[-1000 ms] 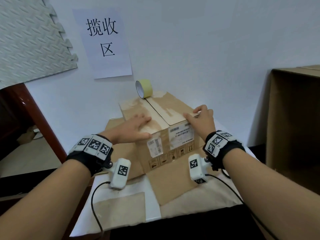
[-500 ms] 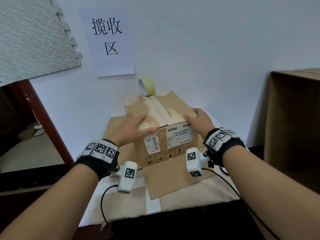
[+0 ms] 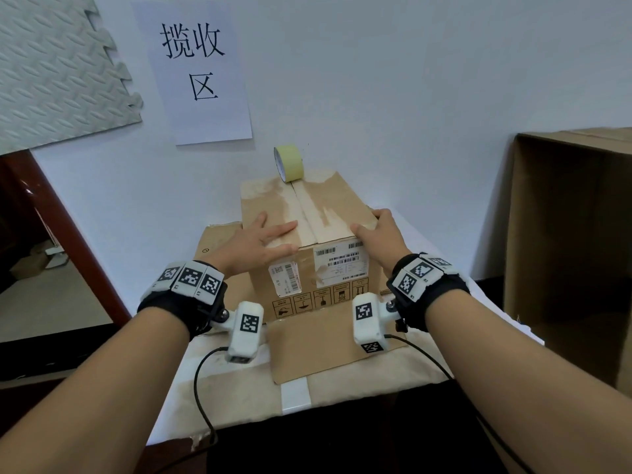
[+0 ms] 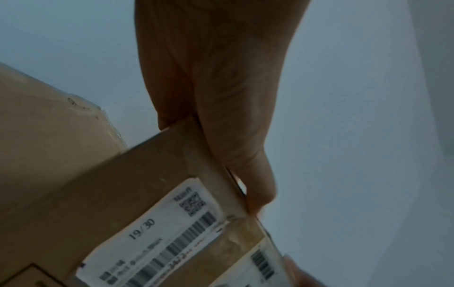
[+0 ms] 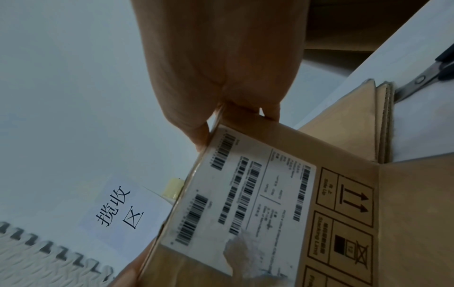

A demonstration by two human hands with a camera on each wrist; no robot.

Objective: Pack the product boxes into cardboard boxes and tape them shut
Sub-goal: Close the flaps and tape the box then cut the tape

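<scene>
A brown cardboard box (image 3: 318,278) with white shipping labels stands on the table, its two top flaps folded down and meeting along a middle seam. My left hand (image 3: 260,239) lies flat on the left flap with straight fingers, seen from below as the left hand (image 4: 221,97) in the left wrist view. My right hand (image 3: 379,230) presses flat on the right flap at the box's near right corner; the right wrist view shows the right hand (image 5: 221,68) over the box (image 5: 270,203) edge. A yellow tape roll (image 3: 289,163) stands on edge on the far end of the box top.
Flattened cardboard (image 3: 328,343) lies under and in front of the box on the white table (image 3: 294,395). A tall open cardboard box (image 3: 574,241) stands at the right. Scissors (image 5: 422,79) lie on the table right of the box. A paper sign (image 3: 196,70) hangs on the wall.
Both hands have stayed on the box top while the flaps were pressed flatter. The view has shifted slightly, so the box sits more centred.
</scene>
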